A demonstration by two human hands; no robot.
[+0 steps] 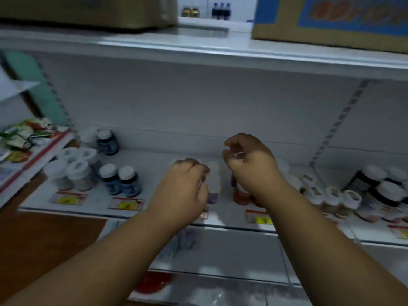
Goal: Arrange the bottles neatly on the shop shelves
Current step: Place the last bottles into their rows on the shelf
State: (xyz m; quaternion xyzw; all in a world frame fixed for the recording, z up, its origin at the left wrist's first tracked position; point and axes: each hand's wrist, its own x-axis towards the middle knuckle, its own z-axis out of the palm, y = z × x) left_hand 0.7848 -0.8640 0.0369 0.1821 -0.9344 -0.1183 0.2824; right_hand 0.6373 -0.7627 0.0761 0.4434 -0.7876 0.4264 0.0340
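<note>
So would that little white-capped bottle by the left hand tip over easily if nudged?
Probably: the bottle looks tall and narrow, standing upright. It seems small, so likely light. The left hand beside it could steady it.

white shelf point(167, 202) carries capped bottles point(120, 180) in clusters and yellow price tags point(125, 204).

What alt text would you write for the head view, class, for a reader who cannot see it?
Two bare hands reach over small bottles on a white shop shelf: the left hand holds a white-capped bottle, and the right hand hovers curled above red bottles. Blue bottles stand further left.
</note>
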